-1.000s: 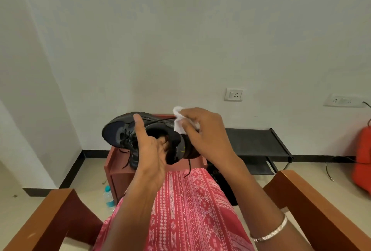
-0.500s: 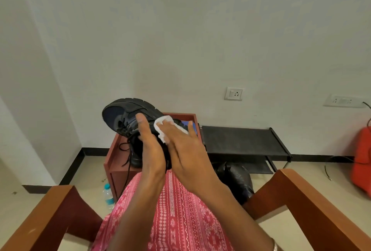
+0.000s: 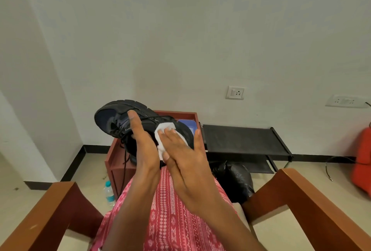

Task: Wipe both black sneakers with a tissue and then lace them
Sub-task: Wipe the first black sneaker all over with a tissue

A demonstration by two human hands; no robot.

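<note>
Black sneaker (image 3: 112,118), sole upward, sits gripped in my left hand (image 3: 143,150); my right hand (image 3: 184,156) presses a white tissue (image 3: 163,130) against it, fingers flat.

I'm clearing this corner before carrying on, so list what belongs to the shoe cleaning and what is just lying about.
In use:
black sneaker, held by the left hand
white tissue, pressed on it by the right hand
loose lace

Lying about:
water bottle
black bag
black rack
wall socket
</note>
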